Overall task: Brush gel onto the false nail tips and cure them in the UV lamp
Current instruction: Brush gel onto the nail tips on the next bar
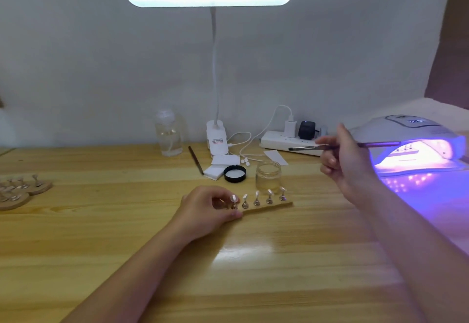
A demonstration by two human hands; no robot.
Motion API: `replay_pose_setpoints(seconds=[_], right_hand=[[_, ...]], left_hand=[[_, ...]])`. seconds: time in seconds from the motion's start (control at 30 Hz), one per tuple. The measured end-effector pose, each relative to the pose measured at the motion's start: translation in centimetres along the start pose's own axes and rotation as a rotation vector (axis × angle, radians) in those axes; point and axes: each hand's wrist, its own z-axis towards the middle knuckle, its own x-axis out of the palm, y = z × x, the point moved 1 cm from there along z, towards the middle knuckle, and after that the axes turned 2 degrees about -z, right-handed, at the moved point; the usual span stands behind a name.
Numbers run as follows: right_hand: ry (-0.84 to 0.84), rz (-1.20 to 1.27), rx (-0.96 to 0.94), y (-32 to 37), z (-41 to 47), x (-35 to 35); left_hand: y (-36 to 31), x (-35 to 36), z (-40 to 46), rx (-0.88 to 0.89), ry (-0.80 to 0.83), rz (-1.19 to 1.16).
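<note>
While the five false nail tips (pixel 256 195) stand upright on their little metal stands along the wooden holder strip (pixel 269 208), which lies on the desk (pixel 253 259) just in front of the open gel jar (pixel 268 176), I see my left hand (pixel 208 208) pinching the strip's left end, fingers (pixel 229 199) curled round it beside the first tip. My right hand (pixel 342 160) is raised well above the desk, its fingers gripping the brush (pixel 307 147) level, bristles pointing left. Off to the right the UV lamp (pixel 418 142) glows violet, with what looks like another holder inside. My worry is that gel on the brush, held so near that glow, could start to harden. A loose left grip could also let the strip skid under a stroke, and my curled fingers could smudge the nearest tip. The black jar lid (pixel 235 173) lies off, so the gel sits exposed.
</note>
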Motion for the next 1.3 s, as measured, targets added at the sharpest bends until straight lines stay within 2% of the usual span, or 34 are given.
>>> replay_pose_setpoints(seconds=[0.13, 0.23, 0.33, 0.5, 0.67, 0.9, 1.07, 1.3], right_hand=[[0.113, -0.358, -0.108, 0.3, 0.6, 2.1], [0.103, -0.639, -0.293, 0.2, 1.4, 3.6], [0.101, -0.898, -0.391, -0.2, 1.9, 4.6], [0.157, -1.07, -0.41, -1.4, 2.6, 5.4], [0.179, -1.055, -0.389, -1.7, 2.8, 5.5], [-0.077, -0.734, -0.249, -0.4, 3.5, 3.8], [-0.133, -0.683, -0.174, -0.7, 3.6, 2.9], [-0.155, -0.632, -0.248, -0.1, 3.3, 2.2]], left_hand=[[0.4, 0.1, 0.3, 0.024, -0.034, -0.046], [0.7, 0.2, 0.4, 0.041, -0.059, -0.067], [0.9, 0.3, 0.6, 0.007, -0.075, -0.09], [1.2, 0.4, 0.7, -0.008, -0.1, -0.14], [1.4, 0.5, 0.7, 0.038, -0.139, -0.169], [1.3, 0.5, 0.5, 0.069, -0.171, -0.166], [1.1, 0.5, 0.4, 0.083, -0.177, -0.158], [1.2, 0.5, 0.4, 0.098, -0.187, -0.158]])
